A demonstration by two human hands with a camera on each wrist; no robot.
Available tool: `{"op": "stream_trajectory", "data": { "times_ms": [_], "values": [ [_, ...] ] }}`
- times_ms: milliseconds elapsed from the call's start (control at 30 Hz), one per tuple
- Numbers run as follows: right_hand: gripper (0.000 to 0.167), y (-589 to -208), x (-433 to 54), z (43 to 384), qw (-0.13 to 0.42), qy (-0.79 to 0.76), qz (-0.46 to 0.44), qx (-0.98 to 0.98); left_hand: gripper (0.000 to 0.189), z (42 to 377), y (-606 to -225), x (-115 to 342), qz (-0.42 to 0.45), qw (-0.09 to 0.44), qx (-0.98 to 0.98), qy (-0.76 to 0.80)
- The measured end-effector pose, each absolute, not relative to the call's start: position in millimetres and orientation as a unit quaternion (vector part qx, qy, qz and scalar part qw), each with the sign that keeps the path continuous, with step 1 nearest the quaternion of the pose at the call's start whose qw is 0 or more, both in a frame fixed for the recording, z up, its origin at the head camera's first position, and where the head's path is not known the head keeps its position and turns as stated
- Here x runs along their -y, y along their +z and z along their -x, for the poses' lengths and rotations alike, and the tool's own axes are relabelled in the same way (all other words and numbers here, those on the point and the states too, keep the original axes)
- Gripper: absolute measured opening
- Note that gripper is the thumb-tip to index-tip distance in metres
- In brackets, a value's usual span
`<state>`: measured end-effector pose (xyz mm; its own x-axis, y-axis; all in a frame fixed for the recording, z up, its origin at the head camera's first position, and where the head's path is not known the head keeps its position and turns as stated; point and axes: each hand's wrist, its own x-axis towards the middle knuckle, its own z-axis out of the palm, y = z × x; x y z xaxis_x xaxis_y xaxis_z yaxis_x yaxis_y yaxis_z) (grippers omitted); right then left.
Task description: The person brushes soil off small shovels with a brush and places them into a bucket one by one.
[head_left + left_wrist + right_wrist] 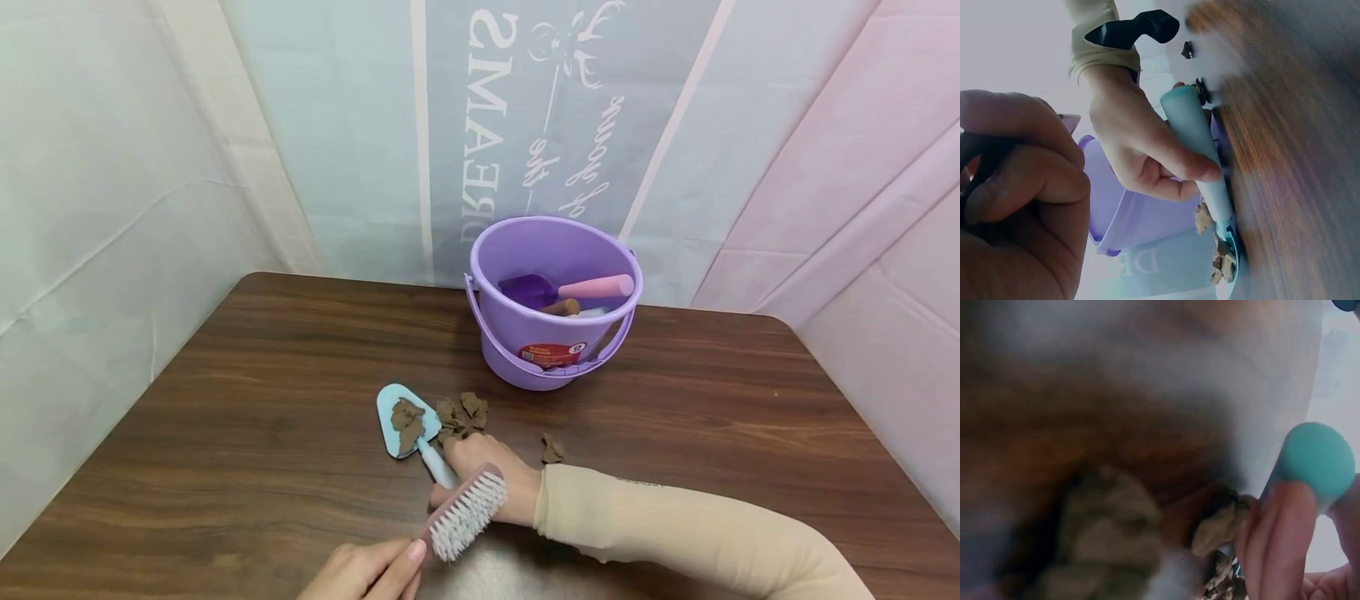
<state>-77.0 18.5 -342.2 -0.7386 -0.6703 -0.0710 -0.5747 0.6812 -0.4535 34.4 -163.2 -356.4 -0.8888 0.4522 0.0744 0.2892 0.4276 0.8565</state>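
My left hand (375,571) pinches a scrub brush (468,512) with a mauve back and white bristles, held bristles up near the right wrist. With my right hand (491,471) I grip the pale blue handle of a small hand shovel (437,467). In the left wrist view the right thumb lies along that handle (1191,119). Crumpled brown scraps (407,423) lie on the shovel's light blue blade, which rests low at the table. More brown scraps (471,408) sit just right of the blade. A single scrap (552,449) lies beyond the right wrist.
A purple bucket (517,333) stands at the back of the dark wooden table (262,433). Inside it are a pink handle (597,287), a brown handle (562,307) and a dark purple piece (527,289). Cloth curtains (352,125) hang behind and at both sides.
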Motion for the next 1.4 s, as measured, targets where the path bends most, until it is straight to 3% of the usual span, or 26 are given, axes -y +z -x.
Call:
{"op": "stream_trajectory", "data": {
  "times_ms": [233,500,967,1400],
  "values": [
    [0.023,-341.4,-29.4,76.9,0.104,-0.211,0.389,-0.891,0.037,-34.5,-358.8,160.5,-0.241,0.025,-0.847,0.473],
    [0.010,-339.2,-46.5,69.0,0.118,-0.256,0.418,-0.864,0.037,-34.8,-358.0,159.9,-0.240,0.040,-0.843,0.480],
    [0.028,-325.2,-79.8,61.3,0.070,-0.275,0.395,-0.874,0.037,-32.1,-354.7,158.3,-0.259,0.011,-0.842,0.474],
    [0.020,-315.7,-114.0,45.7,0.050,-0.291,0.343,-0.892,0.032,-27.8,-356.0,156.3,-0.235,0.083,-0.888,0.386]
  ]
}}
